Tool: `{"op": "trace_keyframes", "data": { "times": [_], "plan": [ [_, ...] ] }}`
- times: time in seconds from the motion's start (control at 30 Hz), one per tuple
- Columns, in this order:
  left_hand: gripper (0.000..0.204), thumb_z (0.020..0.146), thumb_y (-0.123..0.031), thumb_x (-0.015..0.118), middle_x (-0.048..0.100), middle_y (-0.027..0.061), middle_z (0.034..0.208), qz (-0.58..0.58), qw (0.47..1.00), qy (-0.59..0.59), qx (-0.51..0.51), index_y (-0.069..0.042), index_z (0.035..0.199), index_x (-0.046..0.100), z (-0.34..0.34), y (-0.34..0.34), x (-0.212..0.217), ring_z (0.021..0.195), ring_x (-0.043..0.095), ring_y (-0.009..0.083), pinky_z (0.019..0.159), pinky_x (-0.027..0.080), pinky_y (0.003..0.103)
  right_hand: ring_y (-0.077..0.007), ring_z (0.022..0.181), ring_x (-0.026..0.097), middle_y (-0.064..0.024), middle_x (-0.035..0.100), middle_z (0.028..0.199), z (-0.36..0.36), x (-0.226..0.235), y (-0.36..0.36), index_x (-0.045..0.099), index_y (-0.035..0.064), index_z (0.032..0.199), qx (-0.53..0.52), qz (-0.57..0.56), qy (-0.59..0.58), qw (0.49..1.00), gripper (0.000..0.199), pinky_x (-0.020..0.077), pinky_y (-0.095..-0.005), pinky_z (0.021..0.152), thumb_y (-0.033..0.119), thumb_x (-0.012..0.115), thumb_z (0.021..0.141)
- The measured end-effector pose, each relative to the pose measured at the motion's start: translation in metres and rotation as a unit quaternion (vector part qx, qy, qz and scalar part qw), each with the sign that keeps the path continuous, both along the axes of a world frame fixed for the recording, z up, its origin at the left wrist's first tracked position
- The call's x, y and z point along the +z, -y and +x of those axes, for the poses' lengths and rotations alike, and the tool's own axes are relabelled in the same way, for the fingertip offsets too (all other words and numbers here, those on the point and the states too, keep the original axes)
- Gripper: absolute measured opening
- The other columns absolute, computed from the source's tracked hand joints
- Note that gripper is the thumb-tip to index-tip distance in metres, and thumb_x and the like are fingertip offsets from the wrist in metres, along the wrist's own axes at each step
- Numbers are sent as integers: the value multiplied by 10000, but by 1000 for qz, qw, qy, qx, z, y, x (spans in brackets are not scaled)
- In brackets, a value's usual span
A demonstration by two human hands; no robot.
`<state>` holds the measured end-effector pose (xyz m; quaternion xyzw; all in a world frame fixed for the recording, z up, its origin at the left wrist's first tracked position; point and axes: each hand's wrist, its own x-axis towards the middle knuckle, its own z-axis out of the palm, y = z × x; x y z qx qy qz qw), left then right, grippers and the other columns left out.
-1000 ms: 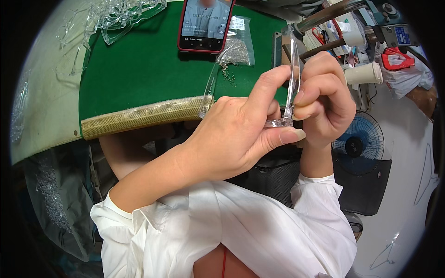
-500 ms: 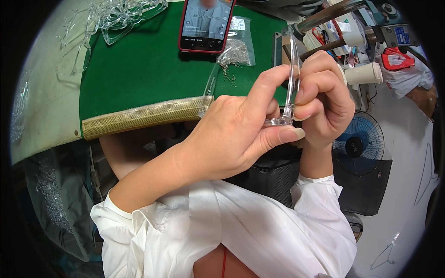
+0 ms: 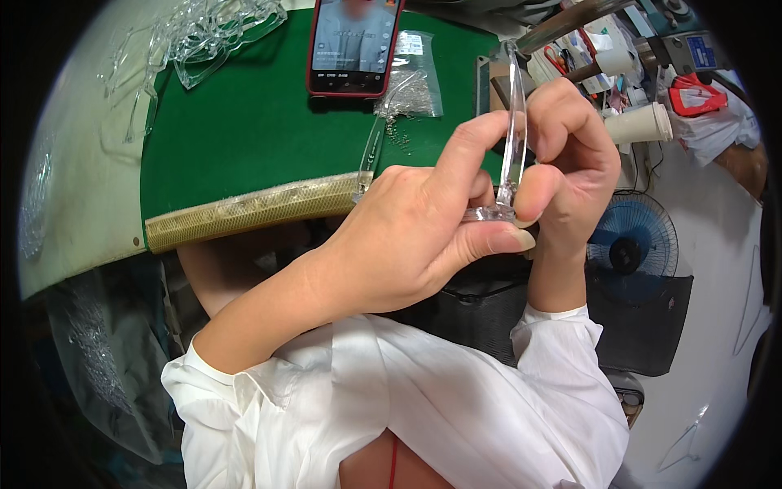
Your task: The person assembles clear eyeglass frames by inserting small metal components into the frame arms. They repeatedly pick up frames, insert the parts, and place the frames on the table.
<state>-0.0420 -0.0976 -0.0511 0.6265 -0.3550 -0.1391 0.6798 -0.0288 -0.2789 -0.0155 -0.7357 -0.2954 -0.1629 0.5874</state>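
My left hand is closed on a clear plastic eyeglass frame, pinching it near a hinge between thumb and fingers. One temple arm of the frame stands up between my two hands. The other temple arm sticks up behind my left hand, over the mat edge. My right hand is curled beside the upright arm, with its thumb tip at the hinge and its index finger bent above the thumb. Anything tiny between those fingertips is too small to make out.
A red-cased phone stands on the green mat. Beside it a clear bag of small metal parts has spilled some onto the mat. Clear frames are piled far left. A gold mesh strip lines the front edge. A blue fan stands right.
My right thumb has rolled upward at the hinge, and the right fingers have lifted slightly from the frame. My left hand keeps its grip. The view has shifted a little.
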Motion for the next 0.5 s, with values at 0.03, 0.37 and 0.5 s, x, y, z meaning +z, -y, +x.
{"op": "trace_keyframes", "data": {
  "times": [0.03, 0.37, 0.5],
  "plan": [
    [790, 910, -458, 552, 627, 107, 877, -1, 1000, 6, 2, 19, 1418, 178, 1, 2, 0, 762, 627, 164, 731, 496, 281, -79, 686, 427, 8, 461, 745, -1, 1, 1, 519, 25, 739, -12, 7, -19, 1000, 418, 337, -204, 593, 215, 864, 601],
    [614, 942, -323, 533, 625, 245, 1030, -61, 982, 140, 115, 29, 1369, 268, 36, 61, 4, 964, 622, 397, 799, 490, 395, -95, 721, 561, -31, 563, 870, -4, 0, 31, 659, -42, 982, -27, 79, -116, 990, 218, 462, -219, 683, 140, 662, 862],
    [233, 886, -228, 584, 628, 147, 793, 140, 894, 382, 189, -6, 956, 575, 59, 77, 10, 776, 621, 316, 620, 485, 415, -109, 842, 582, -37, 615, 915, 7, 18, 63, 661, -40, 956, -60, 92, -141, 984, 193, 455, -240, 798, 133, 651, 874]
  ]
}}
